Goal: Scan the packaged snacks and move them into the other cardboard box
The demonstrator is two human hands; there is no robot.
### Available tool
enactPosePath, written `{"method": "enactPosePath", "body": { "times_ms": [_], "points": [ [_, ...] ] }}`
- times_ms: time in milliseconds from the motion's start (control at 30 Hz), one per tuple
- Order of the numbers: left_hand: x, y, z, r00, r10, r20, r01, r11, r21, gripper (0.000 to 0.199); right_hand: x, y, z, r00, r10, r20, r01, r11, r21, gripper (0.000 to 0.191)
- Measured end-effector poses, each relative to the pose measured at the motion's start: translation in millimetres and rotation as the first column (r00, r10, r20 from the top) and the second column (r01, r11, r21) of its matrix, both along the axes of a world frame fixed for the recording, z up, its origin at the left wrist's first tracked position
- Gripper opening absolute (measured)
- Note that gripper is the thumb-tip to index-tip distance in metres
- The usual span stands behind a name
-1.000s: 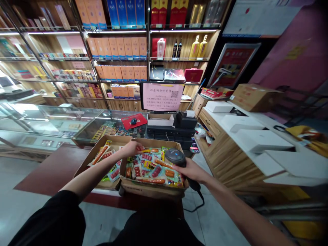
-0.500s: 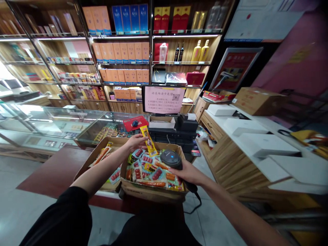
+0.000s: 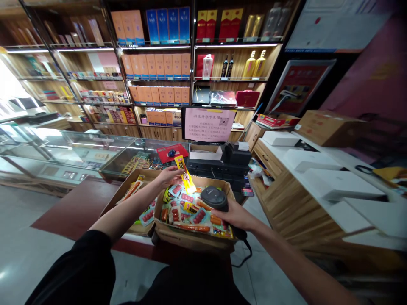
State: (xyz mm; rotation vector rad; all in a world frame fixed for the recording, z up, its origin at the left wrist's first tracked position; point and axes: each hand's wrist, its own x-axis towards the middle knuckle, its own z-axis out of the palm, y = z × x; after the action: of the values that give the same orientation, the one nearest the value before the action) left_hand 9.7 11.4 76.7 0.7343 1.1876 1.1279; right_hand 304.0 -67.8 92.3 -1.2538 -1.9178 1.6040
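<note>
My left hand (image 3: 171,174) pinches the upper part of a yellow snack packet (image 3: 187,177), which slants over a cardboard box (image 3: 190,238). In my right hand (image 3: 233,215) is a black barcode scanner (image 3: 214,198), its head tilted toward the packet and its cord hanging below. A bright patch of light falls on the packet's lower end. Wrapped sausages (image 3: 192,228) and small packs of red round sausages (image 3: 199,216) fill the box. Beside it on the left, partly behind my left forearm, another cardboard box (image 3: 110,204) holds more of these packets.
Behind the boxes stand a monitor with a pink paper sign (image 3: 208,123), a white tray (image 3: 206,153) and a receipt printer (image 3: 238,152). Glass display cases (image 3: 85,148) run along the left. White boxes (image 3: 337,182) lie on the right counter (image 3: 286,186).
A bright light now shines on the lower end of the yellow packet, and the blue light on the scanner's top no longer shows. The whole view has shifted slightly; both hands keep their holds.
</note>
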Motion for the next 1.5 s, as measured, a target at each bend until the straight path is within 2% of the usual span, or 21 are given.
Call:
{"method": "enactPosePath", "body": {
  "times_ms": [200, 267, 367, 500, 667, 767, 867, 967, 1067, 1167, 1300, 1400, 1500],
  "points": [
    [-42, -24, -1.6, 0.997, 0.078, 0.008, -0.078, 0.997, 0.017, 0.044, -38, 2, 8.2, 0.989, 0.147, 0.002, -0.146, 0.989, -0.025, 0.047],
    [-60, -34, -2.0, 0.995, 0.104, 0.005, -0.104, 0.994, 0.039, 0.043, -53, 1, 10.5, 0.985, 0.162, 0.051, -0.161, 0.987, -0.027, 0.041],
    [-95, -55, -0.3, 0.979, 0.205, -0.015, -0.204, 0.978, 0.051, 0.039, -78, 0, 10.2, 0.980, 0.173, 0.103, -0.172, 0.985, -0.022, 0.038],
    [-152, -92, 8.1, 0.926, 0.377, 0.015, -0.377, 0.925, 0.047, 0.036, -114, 3, 3.7, 0.966, 0.254, 0.042, -0.253, 0.967, -0.018, 0.043],
    [-214, -147, 18.9, 0.825, 0.565, -0.008, -0.563, 0.824, 0.062, 0.038, -158, 6, -6.2, 0.930, 0.367, 0.022, -0.365, 0.930, -0.045, 0.042],
    [-235, -169, 20.1, 0.812, 0.582, -0.039, -0.579, 0.812, 0.073, 0.039, -174, 2, -7.9, 0.925, 0.378, 0.035, -0.376, 0.925, -0.054, 0.042],
    [-241, -171, 16.0, 0.818, 0.573, -0.057, -0.571, 0.820, 0.040, 0.041, -176, -3, -6.8, 0.932, 0.361, 0.023, -0.359, 0.931, -0.061, 0.042],
    [-229, -154, 7.2, 0.849, 0.524, -0.062, -0.524, 0.852, 0.023, 0.041, -164, -5, -5.0, 0.947, 0.322, -0.018, -0.322, 0.944, -0.065, 0.044],
    [-197, -124, -3.6, 0.907, 0.419, -0.046, -0.419, 0.908, 0.005, 0.039, -138, -5, -2.4, 0.975, 0.220, 0.008, -0.220, 0.974, -0.046, 0.045],
    [-149, -92, -14.7, 0.960, 0.276, -0.049, -0.277, 0.961, -0.012, 0.036, -105, -5, -0.3, 0.995, 0.080, 0.052, -0.078, 0.996, -0.039, 0.048],
    [-74, -53, -30.2, 0.992, 0.070, -0.107, -0.073, 0.997, -0.020, 0.033, -58, -6, -3.9, 0.999, -0.023, 0.048, 0.023, 1.000, -0.008, 0.051],
    [-22, -31, -41.6, 0.976, -0.069, -0.205, 0.070, 0.998, -0.003, 0.035, -24, -8, -11.2, 0.992, -0.120, 0.043, 0.120, 0.993, 0.013, 0.048],
    [18, -16, -52.4, 0.928, -0.170, -0.332, 0.193, 0.980, 0.039, 0.035, 2, -13, -17.8, 0.974, -0.220, 0.051, 0.219, 0.976, 0.015, 0.043]
  ]
}}
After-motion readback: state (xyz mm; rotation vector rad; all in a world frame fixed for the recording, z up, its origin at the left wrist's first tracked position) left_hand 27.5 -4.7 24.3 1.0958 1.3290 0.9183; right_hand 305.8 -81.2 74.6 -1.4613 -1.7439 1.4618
